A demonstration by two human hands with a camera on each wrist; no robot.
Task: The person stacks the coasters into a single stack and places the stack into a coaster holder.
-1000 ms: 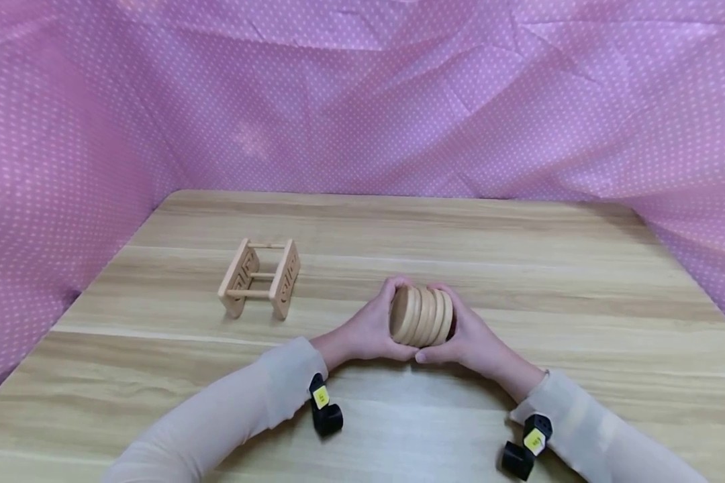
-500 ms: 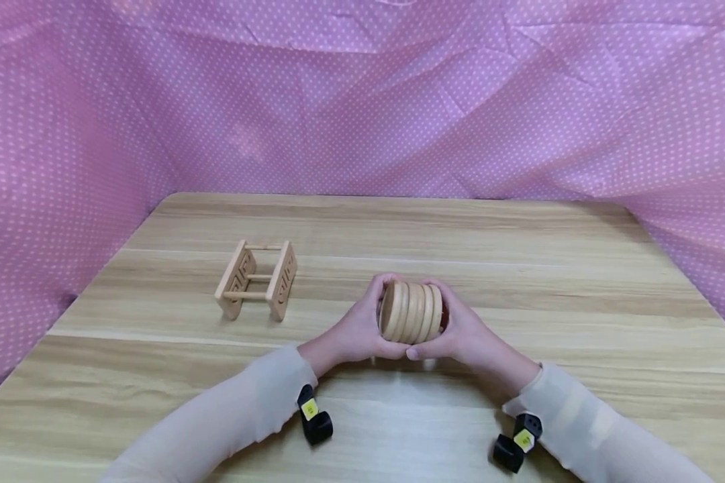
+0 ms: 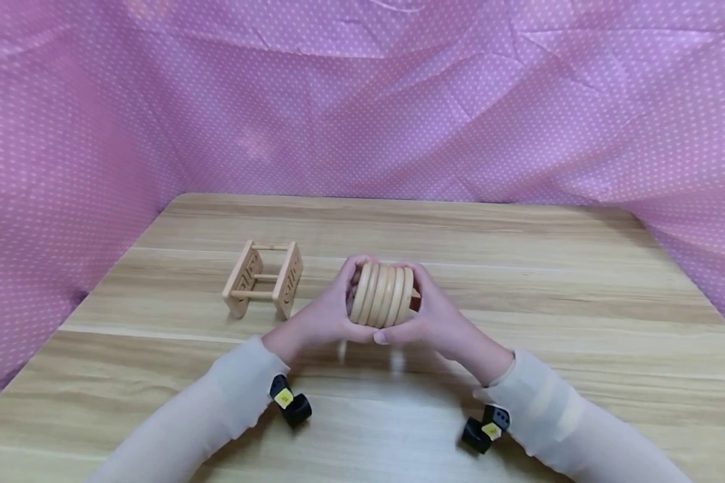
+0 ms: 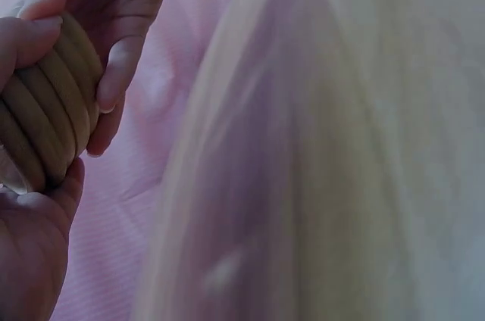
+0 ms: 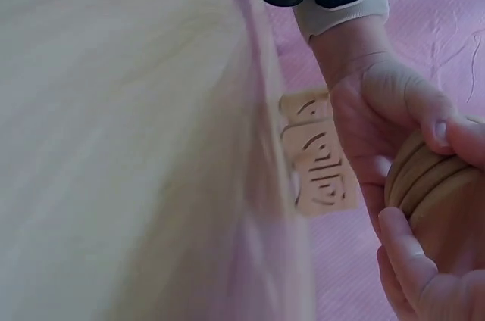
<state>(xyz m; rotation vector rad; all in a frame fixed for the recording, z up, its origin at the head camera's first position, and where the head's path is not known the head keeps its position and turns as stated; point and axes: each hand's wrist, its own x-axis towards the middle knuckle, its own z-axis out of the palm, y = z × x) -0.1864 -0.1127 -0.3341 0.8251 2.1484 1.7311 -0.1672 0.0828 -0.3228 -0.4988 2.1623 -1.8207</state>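
Note:
Both hands together hold a stack of round wooden discs (image 3: 382,294), turned on its side. My left hand (image 3: 332,310) grips the stack's left end and my right hand (image 3: 431,315) its right end, the thumbs close together at the near side. In the left wrist view the edges of the discs (image 4: 49,109) show between the fingers of both hands. The right wrist view shows the flat face of an end disc (image 5: 455,219). Something dark reddish shows between the stack and my right palm; its kind cannot be made out.
A small wooden rack (image 3: 264,278) stands on the table (image 3: 519,268) to the left of the hands, two carved side panels joined by thin rods. Pink dotted cloth (image 3: 362,100) hangs behind the table and along its sides. Black wrist cameras sit on both sleeves.
Both hands have moved left and slightly up in the head view, carrying the disc stack closer to the rack. The stack's left face has turned out of sight. The rack stays put.

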